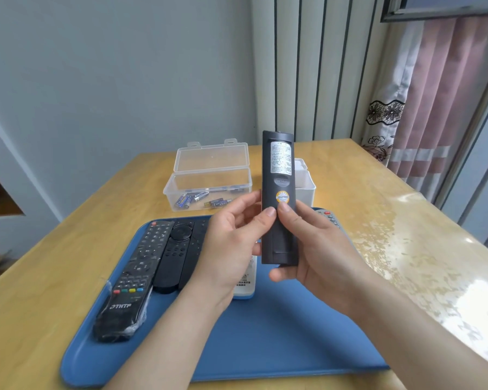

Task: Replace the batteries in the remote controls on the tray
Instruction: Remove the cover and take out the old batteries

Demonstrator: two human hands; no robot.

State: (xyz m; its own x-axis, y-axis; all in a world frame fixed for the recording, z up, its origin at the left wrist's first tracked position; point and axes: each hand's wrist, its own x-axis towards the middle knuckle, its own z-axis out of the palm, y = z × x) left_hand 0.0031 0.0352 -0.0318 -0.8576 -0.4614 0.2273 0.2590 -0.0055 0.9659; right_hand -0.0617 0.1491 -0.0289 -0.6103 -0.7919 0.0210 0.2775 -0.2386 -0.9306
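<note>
I hold a black remote (278, 175) upright above the blue tray (279, 333), its back with a white label and a round yellow sticker facing me. My left hand (231, 243) grips its left edge and my right hand (313, 243) wraps its lower right side; both thumbs press on the battery cover. On the tray's left lie a black THTF remote in plastic wrap (130, 280) and two more black remotes (178, 249). A white remote (247, 282) shows under my left hand. A grey remote (328, 216) peeks out behind my right hand.
A clear plastic box (209, 178) with its lid open stands beyond the tray and holds several blue batteries (192, 198). A white container (304, 178) sits behind the held remote. The wooden table (392, 220) reaches the wall and curtain.
</note>
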